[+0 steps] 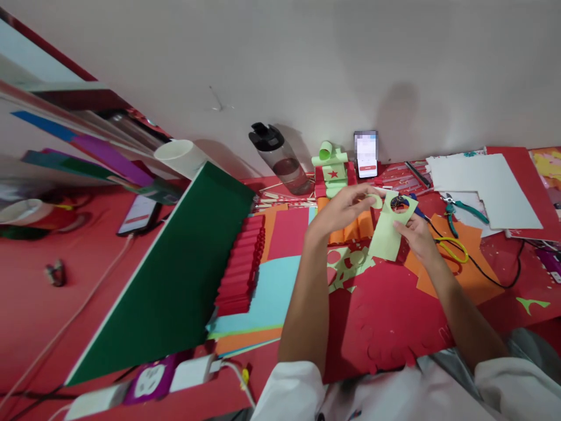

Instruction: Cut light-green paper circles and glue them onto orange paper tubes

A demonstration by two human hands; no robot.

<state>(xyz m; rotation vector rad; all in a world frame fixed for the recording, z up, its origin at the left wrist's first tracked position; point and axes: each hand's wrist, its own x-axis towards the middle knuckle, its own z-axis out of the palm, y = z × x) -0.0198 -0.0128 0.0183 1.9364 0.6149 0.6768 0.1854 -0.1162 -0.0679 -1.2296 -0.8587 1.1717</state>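
Observation:
A pale green paper sheet (385, 237) with a round hole near its top is pinched in my right hand (418, 237), thumb on its face. My left hand (346, 207) is closed on a pale green paper disc (376, 201) just left of the sheet. Some of its fingertips are hard to make out. Below the hands lie pale green paper offcuts (350, 266) and round pieces. Orange paper rolls (353, 228) sit behind my left wrist. A small model (333, 169) of green and red paper rolls with a red star stands beyond it.
A green board (175, 280) stands tilted on the left, beside red paper rolls (241, 263) and coloured sheets. A water bottle (280, 158) and a lit phone (367, 153) stand by the wall. Teal-handled pliers (464, 210) and yellow-handled scissors (456, 248) lie right.

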